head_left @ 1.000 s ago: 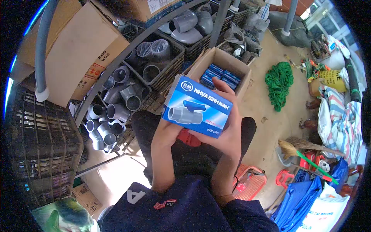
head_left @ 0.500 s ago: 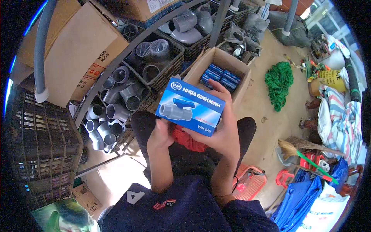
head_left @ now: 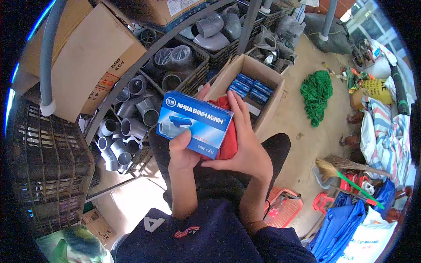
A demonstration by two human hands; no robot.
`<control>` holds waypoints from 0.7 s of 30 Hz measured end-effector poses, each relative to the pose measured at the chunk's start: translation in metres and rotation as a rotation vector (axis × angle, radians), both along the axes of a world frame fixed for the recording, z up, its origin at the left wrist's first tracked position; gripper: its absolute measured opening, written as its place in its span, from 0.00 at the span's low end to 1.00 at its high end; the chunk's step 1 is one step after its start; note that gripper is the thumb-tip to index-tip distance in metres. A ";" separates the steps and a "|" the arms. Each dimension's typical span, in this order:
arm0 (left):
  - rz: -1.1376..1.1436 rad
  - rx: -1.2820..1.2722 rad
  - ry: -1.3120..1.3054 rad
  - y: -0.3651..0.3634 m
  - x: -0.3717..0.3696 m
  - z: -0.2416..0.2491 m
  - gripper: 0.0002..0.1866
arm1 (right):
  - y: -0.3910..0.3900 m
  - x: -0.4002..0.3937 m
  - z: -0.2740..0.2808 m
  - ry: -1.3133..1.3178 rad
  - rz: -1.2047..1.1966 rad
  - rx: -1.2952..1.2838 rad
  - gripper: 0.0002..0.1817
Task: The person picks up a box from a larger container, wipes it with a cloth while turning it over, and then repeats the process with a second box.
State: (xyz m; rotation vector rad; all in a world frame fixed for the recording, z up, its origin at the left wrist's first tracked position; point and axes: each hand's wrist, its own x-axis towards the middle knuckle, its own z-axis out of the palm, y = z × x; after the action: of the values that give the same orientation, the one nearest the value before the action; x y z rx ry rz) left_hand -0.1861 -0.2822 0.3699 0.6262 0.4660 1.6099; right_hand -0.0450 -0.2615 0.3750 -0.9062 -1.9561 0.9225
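Note:
A blue and white valve box (head_left: 193, 127), printed with a picture of a ball valve, is held up over my lap with its printed face toward me. My left hand (head_left: 183, 151) grips it from the lower left, thumb pressed on the printed face and fingertips showing past the top edge. Against the box's right side, my right hand (head_left: 250, 153) holds a bunched red cloth (head_left: 229, 147), with fingers pointing up and curved around the cloth. Just beyond my hands stands an open cardboard carton (head_left: 239, 65) containing several similar blue boxes (head_left: 250, 87).
Crates of grey pipe fittings (head_left: 127, 127) fill a rack on the left, beside a dark plastic crate (head_left: 48, 162). A green net (head_left: 316, 96) lies on the floor to the right. A red basket (head_left: 285, 204) and a broom (head_left: 329, 168) lie nearer me.
The box has moved left and slightly down. My right hand has shifted from the box to the red cloth, now raised beside it. My left thumb has come onto the printed face.

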 end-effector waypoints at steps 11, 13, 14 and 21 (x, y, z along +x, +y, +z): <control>-0.111 0.040 -0.038 0.002 -0.005 -0.001 0.47 | 0.005 0.004 -0.014 0.337 -0.112 -0.141 0.47; -0.003 0.034 -0.112 0.004 -0.001 -0.006 0.41 | 0.004 0.004 -0.014 0.373 -0.140 -0.140 0.46; -0.003 0.034 -0.112 0.004 -0.001 -0.005 0.41 | 0.004 0.003 -0.013 0.408 -0.171 -0.140 0.45; -0.053 -0.022 0.124 0.007 -0.013 -0.012 0.47 | 0.007 0.015 -0.010 0.598 -0.388 -0.150 0.43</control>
State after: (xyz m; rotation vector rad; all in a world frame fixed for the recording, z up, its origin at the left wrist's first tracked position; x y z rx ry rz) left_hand -0.1995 -0.2753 0.3577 0.7186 0.5535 1.5189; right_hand -0.0295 -0.2549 0.3646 -0.9186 -1.1698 0.9755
